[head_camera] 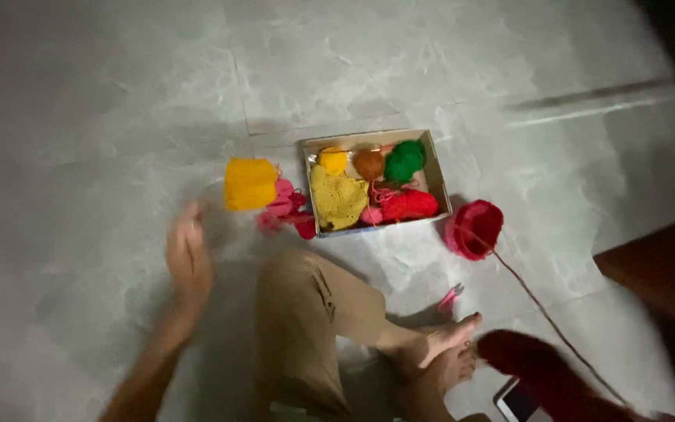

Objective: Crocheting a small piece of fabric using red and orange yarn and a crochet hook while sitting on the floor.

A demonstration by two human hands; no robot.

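the left hand (pixel 189 262) sits at the left centre of the frame, blurred, raised off the floor with its fingers held loosely together and nothing visible in its grip; whether the fingers are pinching anything i cannot tell. its forearm runs down to the lower left edge. just above and to the right of it lies a yellow piece (pixel 250 184) of knit work, flat on the tiles, with a clump of pink yarn (pixel 284 211) touching its right side. right of that, in the upper middle, stands an open box (pixel 436 168) holding a yellow ball (pixel 333 160), a brown ball (pixel 369 164), a green ball (pixel 405 160), a flat yellow knit (pixel 337 199) and a red skein (pixel 410 205). just beside the box's right corner lies a red knit cap (pixel 474 228), and a thin strand (pixel 544 312) runs from it down to the lower right. the right hand is not seen. a bent knee (pixel 306 305) in tan trousers fills the lower middle, with bare feet (pixel 439 352) to its right. a small pink tool (pixel 451 298) lies just above the feet. at the bottom right a dark red furry mass (pixel 544 375) partly covers a phone (pixel 516 401). grey floor (pixel 103 101) tiles lie all around.
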